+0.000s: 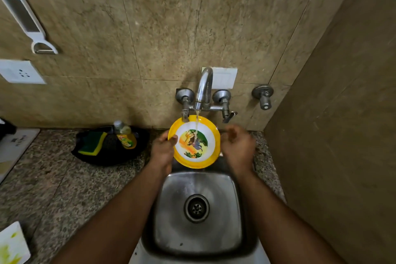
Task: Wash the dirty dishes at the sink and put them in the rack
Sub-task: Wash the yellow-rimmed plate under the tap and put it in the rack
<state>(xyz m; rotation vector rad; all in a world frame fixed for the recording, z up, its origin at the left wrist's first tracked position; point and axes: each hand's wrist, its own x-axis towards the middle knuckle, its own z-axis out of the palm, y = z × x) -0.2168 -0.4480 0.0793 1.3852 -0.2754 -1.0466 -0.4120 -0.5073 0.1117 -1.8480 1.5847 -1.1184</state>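
1. While water runs from the tap [203, 88] onto the face of the yellow plate [194, 141], the weak point I see is the grip: my left hand [164, 150] alone has it, pinching the left rim with the thumb over the front edge and fingers behind. A wet plastic rim under a steady stream could slide out of a pinch like that, I'd say, and drop into the sink [198, 208] below.

2. Tilted up towards me as it is, the plate may throw the stream forward or off its lower edge. It sits over the back edge of the sink, close to the worktop [64, 188], so splash could land on the stone instead of in the basin.

3. Left hand, then: clamped on the plate's rim, holding it up under the spout.

4. Right hand [236, 148]: just beside the plate's right edge, fingers loosely curled, nothing in it. Whether a fingertip brushes the rim I cannot tell; it's blurred.

5. Off at the worktop's back edge, left of the sink, sit the sponge [93, 142] and the soap bottle [125, 136] on a dark tray [102, 156]. No rack shows anywhere in my view, so carrying the dripping plate there means looking away, one more chance to fumble it.
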